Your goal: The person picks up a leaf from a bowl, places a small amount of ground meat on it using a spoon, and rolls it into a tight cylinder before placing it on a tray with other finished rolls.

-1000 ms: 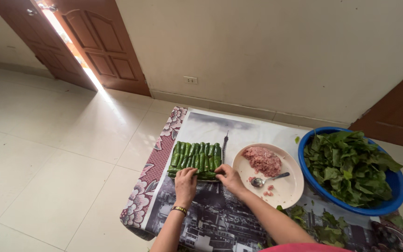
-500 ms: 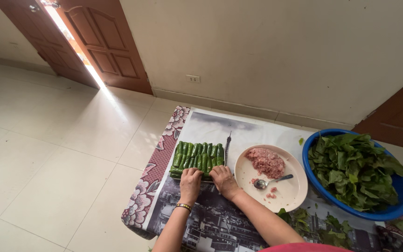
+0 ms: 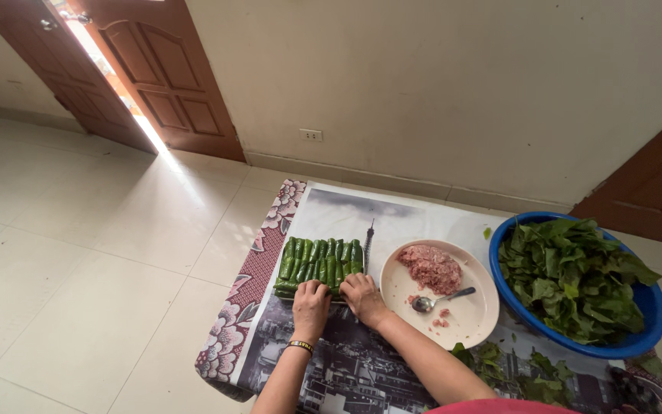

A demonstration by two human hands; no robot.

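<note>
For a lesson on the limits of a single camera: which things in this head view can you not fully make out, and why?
- Near ends of the green leaf rolls: covered by the left hand and right hand; their grip is unclear.
- Loose leaves: cut off by the bottom edge.
- Spoon bowl contents: too small.
- Blue basin interior: hidden under greens.

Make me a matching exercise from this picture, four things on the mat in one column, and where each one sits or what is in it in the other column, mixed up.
Things:
1. leaf rolls
2. spoon
3. blue basin
4. minced meat

Places:
A. full of loose green leaves
B. piled at the far side of the plate
C. lying on the plate, nearer than the pile
D. in rows under the left hand and right hand

Pairs: 1-D, 2-C, 3-A, 4-B
</note>
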